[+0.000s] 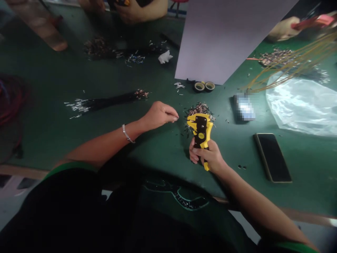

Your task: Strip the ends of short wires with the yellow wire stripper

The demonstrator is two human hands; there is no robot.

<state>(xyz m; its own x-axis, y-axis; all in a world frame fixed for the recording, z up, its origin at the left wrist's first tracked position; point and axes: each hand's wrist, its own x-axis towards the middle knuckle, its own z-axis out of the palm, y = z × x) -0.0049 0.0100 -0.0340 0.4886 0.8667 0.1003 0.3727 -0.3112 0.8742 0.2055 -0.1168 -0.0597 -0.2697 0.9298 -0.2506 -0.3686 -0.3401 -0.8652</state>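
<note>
My right hand (206, 154) is wrapped around the handles of a yellow and black wire stripper (201, 128), its jaws pointing up and to the left. Under and behind the jaws lies a pile of short dark and copper-coloured offcuts (201, 107). To the left of the tool, my left hand (162, 116) is pinched, thumb against fingers; whatever is between the fingertips is too small to make out. A bundle of black wires (110, 101) with bare silvery ends on the left and coppery ends on the right lies beyond my left wrist.
Two tape rolls (204, 86) sit by a large white board (210, 42). On the right are a phone (273, 158), a small box (244, 107), a plastic bag (300, 102) and yellow wires (289, 63). Other people's hands (284, 30) work across the green table (152, 151).
</note>
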